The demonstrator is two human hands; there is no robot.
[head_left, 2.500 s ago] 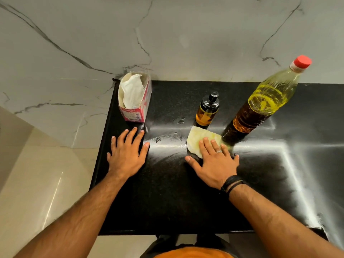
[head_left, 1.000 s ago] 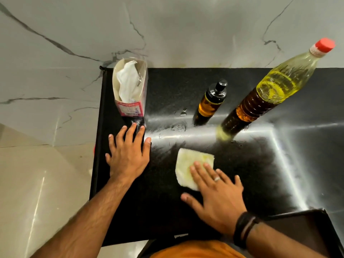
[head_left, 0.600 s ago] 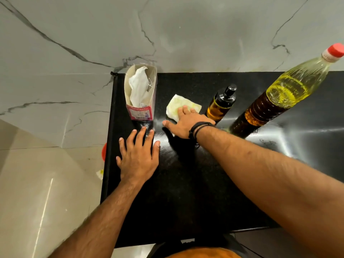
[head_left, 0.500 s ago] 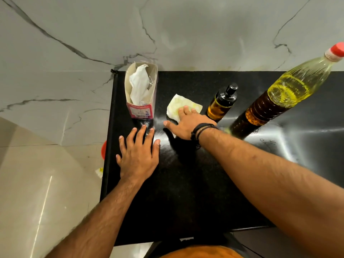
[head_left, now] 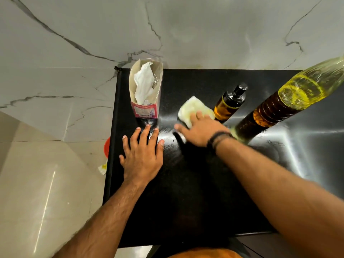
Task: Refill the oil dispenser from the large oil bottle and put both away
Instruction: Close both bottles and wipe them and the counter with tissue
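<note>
Black bench (head_left: pixel 204 192), seen from above. The large oil bottle (head_left: pixel 290 101) stands at its right rear, with the smaller oil dispenser (head_left: pixel 228 105) just to its left; an open tissue box (head_left: pixel 144 97) stands at the left rear. My left hand (head_left: pixel 142 155) lies flat, fingers spread, near the box. My right hand (head_left: pixel 201 130) presses a yellowed tissue (head_left: pixel 191 108) beside the dispenser, fingers straight.

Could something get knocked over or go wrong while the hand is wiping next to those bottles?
Maybe. The right hand presses a yellowish tissue right beside the small amber oil dispenser with the black pump top, so a wide swipe could bump it. The tall clear plastic bottle of yellow oil stands just past it and might topple too. The shiny black countertop looks smeared, perhaps slippery.
</note>
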